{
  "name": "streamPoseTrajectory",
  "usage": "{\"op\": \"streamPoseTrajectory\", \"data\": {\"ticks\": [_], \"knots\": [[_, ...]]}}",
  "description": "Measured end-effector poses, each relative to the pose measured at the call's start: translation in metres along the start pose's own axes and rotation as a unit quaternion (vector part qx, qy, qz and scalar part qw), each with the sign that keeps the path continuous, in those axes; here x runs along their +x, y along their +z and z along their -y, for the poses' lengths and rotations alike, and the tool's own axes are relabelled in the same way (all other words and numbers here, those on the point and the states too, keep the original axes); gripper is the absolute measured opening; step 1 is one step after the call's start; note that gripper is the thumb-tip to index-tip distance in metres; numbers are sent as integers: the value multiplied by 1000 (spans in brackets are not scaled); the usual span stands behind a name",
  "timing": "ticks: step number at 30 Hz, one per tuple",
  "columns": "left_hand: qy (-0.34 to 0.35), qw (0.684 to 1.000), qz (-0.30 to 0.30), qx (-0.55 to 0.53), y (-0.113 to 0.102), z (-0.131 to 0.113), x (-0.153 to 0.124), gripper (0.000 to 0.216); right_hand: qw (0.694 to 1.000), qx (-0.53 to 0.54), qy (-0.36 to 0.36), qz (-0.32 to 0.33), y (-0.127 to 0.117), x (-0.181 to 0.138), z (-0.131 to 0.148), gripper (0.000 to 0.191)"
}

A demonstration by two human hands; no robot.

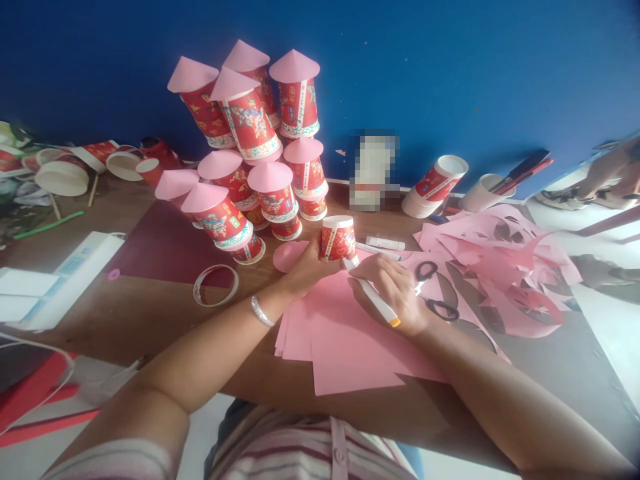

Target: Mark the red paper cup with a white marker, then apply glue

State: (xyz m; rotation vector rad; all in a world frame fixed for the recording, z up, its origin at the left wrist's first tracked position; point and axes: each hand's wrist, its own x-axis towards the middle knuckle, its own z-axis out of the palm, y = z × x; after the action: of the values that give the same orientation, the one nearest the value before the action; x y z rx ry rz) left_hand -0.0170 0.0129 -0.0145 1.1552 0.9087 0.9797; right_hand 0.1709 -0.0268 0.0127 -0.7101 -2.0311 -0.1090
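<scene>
My left hand (314,261) is wrapped around a red patterned paper cup (339,240) with a white rim, held over the pink paper. In my right hand (393,287) is a white marker (379,303) with a yellow-orange end, its other end close to the cup's white lower band. Whether the tip touches the cup I cannot tell. Beneath both hands lie pink paper sheets (345,347). Scissors with dark handles (442,309) rest by my right wrist. Behind the cup are a white cap-like tube (385,243) and a thin pen (395,255).
Several stacked red cups with pink cone tops (250,127) stand at the back left. A cut paper ring (216,285) lies before them. To the right are pink paper scraps (515,260), a pen cup (487,193) and stacked cups (435,187). A white box (70,280) sits left.
</scene>
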Motion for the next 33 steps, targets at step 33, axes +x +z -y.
{"op": "streamPoseTrajectory", "data": {"ticks": [33], "knots": [[6, 999, 14, -47, -2, 2, 2, 55, 1000, -3, 12, -14, 0, -6, -4, 23]]}}
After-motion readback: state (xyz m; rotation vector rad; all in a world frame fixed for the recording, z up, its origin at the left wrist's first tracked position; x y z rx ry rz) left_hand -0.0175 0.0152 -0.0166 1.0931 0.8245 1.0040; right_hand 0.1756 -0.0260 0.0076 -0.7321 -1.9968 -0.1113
